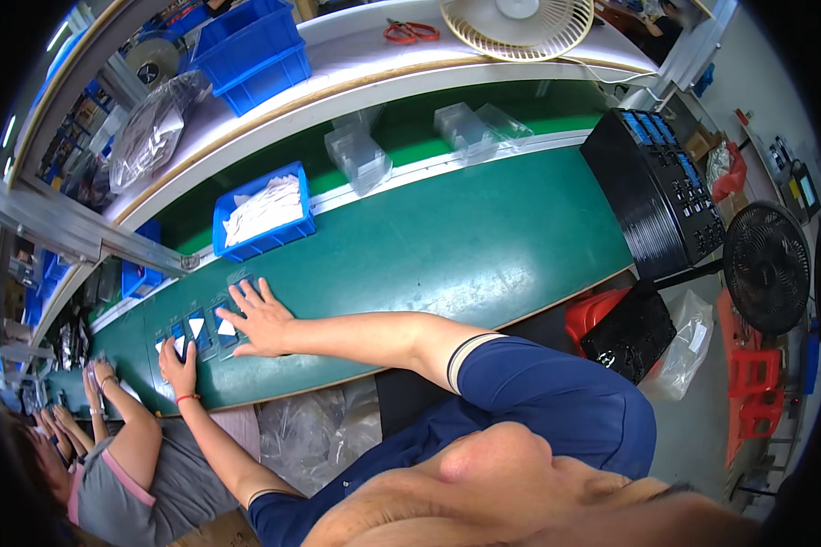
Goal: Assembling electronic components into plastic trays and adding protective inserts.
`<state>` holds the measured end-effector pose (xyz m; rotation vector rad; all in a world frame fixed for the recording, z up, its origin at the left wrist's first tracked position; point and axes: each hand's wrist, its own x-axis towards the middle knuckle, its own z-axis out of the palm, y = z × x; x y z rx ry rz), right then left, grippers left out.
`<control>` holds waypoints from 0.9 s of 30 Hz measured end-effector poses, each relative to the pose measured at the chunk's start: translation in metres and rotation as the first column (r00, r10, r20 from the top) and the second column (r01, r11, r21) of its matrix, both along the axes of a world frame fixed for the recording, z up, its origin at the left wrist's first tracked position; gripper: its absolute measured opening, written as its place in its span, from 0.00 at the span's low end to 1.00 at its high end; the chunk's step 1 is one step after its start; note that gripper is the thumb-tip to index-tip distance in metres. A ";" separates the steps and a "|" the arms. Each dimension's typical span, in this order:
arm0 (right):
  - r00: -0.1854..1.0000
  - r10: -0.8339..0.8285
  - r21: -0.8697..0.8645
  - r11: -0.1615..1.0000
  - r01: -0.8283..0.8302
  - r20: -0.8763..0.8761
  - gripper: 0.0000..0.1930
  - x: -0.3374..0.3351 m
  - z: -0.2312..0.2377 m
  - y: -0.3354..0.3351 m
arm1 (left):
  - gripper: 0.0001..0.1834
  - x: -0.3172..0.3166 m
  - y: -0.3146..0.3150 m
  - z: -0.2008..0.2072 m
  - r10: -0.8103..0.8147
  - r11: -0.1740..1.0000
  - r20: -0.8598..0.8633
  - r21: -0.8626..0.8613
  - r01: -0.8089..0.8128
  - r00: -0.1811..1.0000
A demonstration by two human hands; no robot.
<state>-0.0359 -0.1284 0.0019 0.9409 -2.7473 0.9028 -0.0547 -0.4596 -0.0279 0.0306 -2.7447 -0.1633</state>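
Note:
Several small flat clear packs with blue and white inserts [197,328] lie in a row on the green worktop [429,242], toward its left part. My right hand [265,321] is spread over the right end of this row, its fingers apart and partly covering a pack [225,325]. At the row's left end, my left hand [181,369] rests with fingers bent and apart at the near edge of the packs, a red band on its wrist. Neither hand visibly grips a pack.
Beyond the packs stands a blue bin [269,239] of white slips. Clear plastic trays [358,155] lean along the back. A stack of black trays [639,196] stands at the right end, beside a black fan [766,266]. At left, a co-worker's arms [123,415] reach onto the worktop.

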 end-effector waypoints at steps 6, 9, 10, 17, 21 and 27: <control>0.888 -0.173 -0.351 0.936 0.014 -0.427 0.40 -0.013 0.010 0.112 | 0.31 0.008 0.018 0.022 0.041 0.988 -0.067 0.151 -0.030 0.997; 0.574 -0.394 -0.324 0.919 0.224 -0.718 0.28 -0.033 0.051 0.242 | 0.31 0.023 0.036 0.035 0.015 0.990 -0.257 0.139 0.021 0.966; 0.493 -0.480 -0.366 0.876 0.314 -0.726 0.26 -0.036 0.071 0.282 | 0.29 0.025 0.030 0.028 -0.028 0.990 -0.332 0.120 0.071 0.943; 0.489 -0.838 -0.274 0.542 0.794 -0.240 0.16 -0.074 0.029 0.549 | 0.19 0.044 0.194 0.100 -0.590 0.662 -0.131 0.487 0.570 0.796; 0.652 -0.758 0.024 0.652 0.758 -0.027 0.28 -0.056 -0.011 0.563 | 0.13 0.063 0.279 0.084 -0.642 0.695 -0.421 0.033 0.718 0.641; 0.437 -0.897 0.107 0.429 0.897 -0.064 0.31 0.001 0.019 0.513 | 0.06 0.096 0.387 0.083 -0.596 0.386 -0.460 0.555 0.737 0.659</control>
